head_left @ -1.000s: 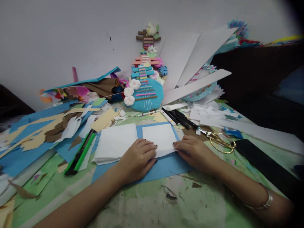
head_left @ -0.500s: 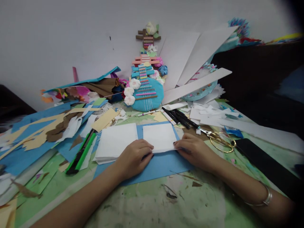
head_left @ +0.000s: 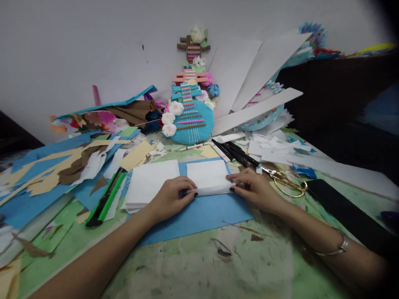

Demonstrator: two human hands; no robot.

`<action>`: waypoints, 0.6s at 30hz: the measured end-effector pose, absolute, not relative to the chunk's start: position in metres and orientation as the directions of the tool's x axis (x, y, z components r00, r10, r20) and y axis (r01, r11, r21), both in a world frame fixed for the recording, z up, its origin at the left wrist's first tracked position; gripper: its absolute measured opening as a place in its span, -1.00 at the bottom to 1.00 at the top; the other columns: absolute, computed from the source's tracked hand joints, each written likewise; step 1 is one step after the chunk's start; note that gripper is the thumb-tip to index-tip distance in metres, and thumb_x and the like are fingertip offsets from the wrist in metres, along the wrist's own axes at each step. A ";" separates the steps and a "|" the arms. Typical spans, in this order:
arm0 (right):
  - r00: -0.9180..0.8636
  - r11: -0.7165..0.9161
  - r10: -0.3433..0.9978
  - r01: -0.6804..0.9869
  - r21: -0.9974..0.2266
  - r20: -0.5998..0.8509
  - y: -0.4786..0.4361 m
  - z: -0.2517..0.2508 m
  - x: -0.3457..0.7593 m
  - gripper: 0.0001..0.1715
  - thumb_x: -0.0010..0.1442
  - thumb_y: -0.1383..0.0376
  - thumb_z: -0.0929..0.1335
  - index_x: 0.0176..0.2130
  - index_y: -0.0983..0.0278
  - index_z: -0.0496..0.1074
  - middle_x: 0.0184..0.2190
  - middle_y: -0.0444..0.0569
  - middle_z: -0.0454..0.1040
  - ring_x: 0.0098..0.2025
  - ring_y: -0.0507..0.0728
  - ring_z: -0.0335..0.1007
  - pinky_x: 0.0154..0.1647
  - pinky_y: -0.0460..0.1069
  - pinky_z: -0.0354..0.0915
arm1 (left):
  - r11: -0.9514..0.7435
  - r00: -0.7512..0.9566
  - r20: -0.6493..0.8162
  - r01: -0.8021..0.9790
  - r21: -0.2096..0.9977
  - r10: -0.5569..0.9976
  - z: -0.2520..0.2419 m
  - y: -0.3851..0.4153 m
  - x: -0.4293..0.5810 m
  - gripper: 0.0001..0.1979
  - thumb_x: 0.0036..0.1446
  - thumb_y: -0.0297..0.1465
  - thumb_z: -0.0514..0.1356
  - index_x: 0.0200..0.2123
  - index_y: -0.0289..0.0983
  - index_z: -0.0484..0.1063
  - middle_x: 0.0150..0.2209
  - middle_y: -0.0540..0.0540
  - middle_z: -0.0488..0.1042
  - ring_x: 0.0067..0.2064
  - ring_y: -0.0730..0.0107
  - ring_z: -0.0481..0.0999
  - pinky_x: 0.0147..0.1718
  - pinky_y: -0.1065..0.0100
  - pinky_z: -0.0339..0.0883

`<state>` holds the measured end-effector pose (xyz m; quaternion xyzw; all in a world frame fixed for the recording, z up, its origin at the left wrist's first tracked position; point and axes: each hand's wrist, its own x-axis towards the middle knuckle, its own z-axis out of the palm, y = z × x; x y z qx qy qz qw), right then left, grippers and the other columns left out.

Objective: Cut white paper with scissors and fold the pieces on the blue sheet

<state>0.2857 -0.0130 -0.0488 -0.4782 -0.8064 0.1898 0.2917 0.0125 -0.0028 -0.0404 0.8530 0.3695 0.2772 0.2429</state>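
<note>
A white square of thin paper [head_left: 208, 173] lies on a blue sheet [head_left: 199, 214], its near edge folded up in a narrow strip. My left hand [head_left: 173, 197] pinches the left end of that fold between thumb and fingers. At the right end, my right hand [head_left: 255, 189] pinches the same fold, with the fingertips on top and the thumb below. Left of it, partly behind my left hand, sits a stack of white paper squares [head_left: 151, 182]. A metal bangle [head_left: 338, 247] circles my right forearm.
Gold-handled scissors [head_left: 288, 182] and black pens [head_left: 238, 154] lie to the right, near a long black object [head_left: 349, 211]. On the left are a green utility knife [head_left: 106, 199] and paper scraps [head_left: 77, 166]. A blue paper guitar [head_left: 195, 122] leans against the wall.
The near edge of the white paper has been lifted and folded away from me into a strip. Both hands have shifted slightly, still gripping its ends.
</note>
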 end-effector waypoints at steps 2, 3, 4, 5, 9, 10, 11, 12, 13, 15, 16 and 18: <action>-0.361 0.454 0.890 0.658 -0.601 0.277 -0.013 -0.048 0.286 -0.89 0.13 0.32 0.32 -0.42 0.24 0.44 -0.13 -0.01 0.51 -0.16 0.19 0.33 -0.22 0.09 0.27 | -0.580 0.552 0.278 0.504 0.640 0.786 -0.040 -0.002 0.013 -0.86 0.09 -0.46 0.14 -0.49 -0.30 0.44 -0.30 -0.08 0.51 -0.28 0.43 0.46 -0.28 0.39 0.31; -0.356 0.448 0.893 0.654 -0.609 0.275 -0.013 -0.047 0.285 -0.86 0.14 0.31 0.32 -0.44 0.24 0.44 -0.13 -0.01 0.51 -0.16 0.19 0.33 -0.23 0.09 0.26 | -0.565 0.540 0.270 0.511 0.648 0.797 -0.040 -0.002 0.013 -0.85 0.09 -0.45 0.14 -0.50 -0.30 0.44 -0.30 -0.07 0.50 -0.29 0.43 0.46 -0.28 0.39 0.31; -0.351 0.442 0.896 0.651 -0.617 0.271 -0.013 -0.047 0.285 -0.84 0.15 0.30 0.31 -0.45 0.24 0.44 -0.14 -0.01 0.51 -0.16 0.19 0.34 -0.23 0.08 0.26 | -0.551 0.527 0.264 0.518 0.654 0.808 -0.040 -0.002 0.014 -0.85 0.08 -0.44 0.14 -0.51 -0.30 0.44 -0.30 -0.07 0.50 -0.29 0.43 0.46 -0.29 0.39 0.31; -0.344 0.435 0.900 0.649 -0.625 0.268 -0.013 -0.046 0.285 -0.83 0.15 0.29 0.31 -0.45 0.24 0.44 -0.14 -0.01 0.52 -0.17 0.19 0.35 -0.24 0.08 0.26 | -0.539 0.516 0.258 0.523 0.660 0.817 -0.040 -0.001 0.014 -0.84 0.08 -0.43 0.15 -0.51 -0.30 0.44 -0.30 -0.07 0.49 -0.29 0.43 0.46 -0.29 0.39 0.31; -0.321 0.415 0.909 0.643 -0.644 0.266 -0.012 -0.048 0.284 -0.86 0.13 0.28 0.33 -0.45 0.24 0.43 -0.14 -0.03 0.52 -0.18 0.18 0.34 -0.24 0.07 0.25 | -0.511 0.497 0.238 0.538 0.670 0.834 -0.041 0.001 0.014 -0.84 0.08 -0.42 0.15 -0.52 -0.29 0.43 -0.30 -0.06 0.48 -0.28 0.43 0.46 -0.27 0.37 0.31; -0.317 0.413 0.910 0.644 -0.644 0.266 -0.012 -0.048 0.284 -0.87 0.12 0.29 0.33 -0.45 0.24 0.42 -0.14 -0.03 0.52 -0.18 0.18 0.34 -0.24 0.08 0.25 | -0.508 0.489 0.239 0.546 0.666 0.839 -0.042 0.002 0.014 -0.84 0.07 -0.42 0.16 -0.53 -0.29 0.43 -0.29 -0.06 0.47 -0.27 0.42 0.46 -0.26 0.36 0.31; -0.317 0.414 0.910 0.648 -0.639 0.268 -0.012 -0.049 0.284 -0.87 0.12 0.29 0.34 -0.46 0.24 0.41 -0.13 -0.03 0.52 -0.18 0.18 0.33 -0.23 0.08 0.24 | -0.506 0.476 0.245 0.558 0.658 0.844 -0.044 0.002 0.013 -0.84 0.07 -0.41 0.17 -0.53 -0.29 0.42 -0.28 -0.07 0.47 -0.26 0.41 0.45 -0.25 0.35 0.31; -0.322 0.419 0.907 0.655 -0.629 0.270 -0.011 -0.050 0.284 -0.86 0.12 0.29 0.34 -0.47 0.25 0.40 -0.13 -0.04 0.51 -0.17 0.18 0.32 -0.23 0.08 0.24 | -0.504 0.461 0.255 0.571 0.648 0.850 -0.045 0.003 0.013 -0.84 0.05 -0.40 0.18 -0.54 -0.29 0.41 -0.27 -0.07 0.46 -0.24 0.40 0.45 -0.23 0.33 0.31; -0.328 0.428 0.904 0.663 -0.615 0.275 -0.011 -0.051 0.283 -0.85 0.12 0.30 0.33 -0.48 0.25 0.39 -0.12 -0.04 0.51 -0.16 0.18 0.31 -0.22 0.09 0.24 | -0.501 0.445 0.265 0.583 0.639 0.855 -0.046 0.003 0.013 -0.84 0.04 -0.40 0.18 -0.55 -0.30 0.40 -0.26 -0.08 0.45 -0.23 0.39 0.44 -0.21 0.32 0.31; -0.340 0.445 0.895 0.683 -0.579 0.288 -0.011 -0.052 0.283 -0.82 0.13 0.31 0.33 -0.50 0.25 0.37 -0.10 -0.04 0.50 -0.14 0.19 0.29 -0.19 0.11 0.24 | -0.496 0.426 0.274 0.599 0.629 0.862 -0.048 0.004 0.012 -0.83 0.03 -0.38 0.19 -0.56 -0.30 0.38 -0.24 -0.09 0.44 -0.20 0.36 0.43 -0.20 0.30 0.31; -0.341 0.450 0.893 0.693 -0.563 0.294 -0.011 -0.052 0.282 -0.81 0.13 0.31 0.33 -0.51 0.25 0.37 -0.09 -0.04 0.49 -0.14 0.19 0.28 -0.18 0.11 0.23 | -0.493 0.424 0.271 0.603 0.628 0.864 -0.048 0.004 0.012 -0.82 0.03 -0.37 0.19 -0.57 -0.30 0.37 -0.24 -0.09 0.43 -0.20 0.36 0.43 -0.20 0.30 0.31; -0.334 0.448 0.893 0.709 -0.544 0.300 -0.010 -0.053 0.282 -0.81 0.12 0.32 0.34 -0.52 0.25 0.36 -0.09 -0.05 0.49 -0.14 0.19 0.26 -0.16 0.13 0.23 | -0.487 0.425 0.261 0.608 0.627 0.867 -0.048 0.004 0.012 -0.81 0.03 -0.37 0.17 -0.58 -0.30 0.35 -0.23 -0.09 0.42 -0.20 0.36 0.43 -0.21 0.30 0.31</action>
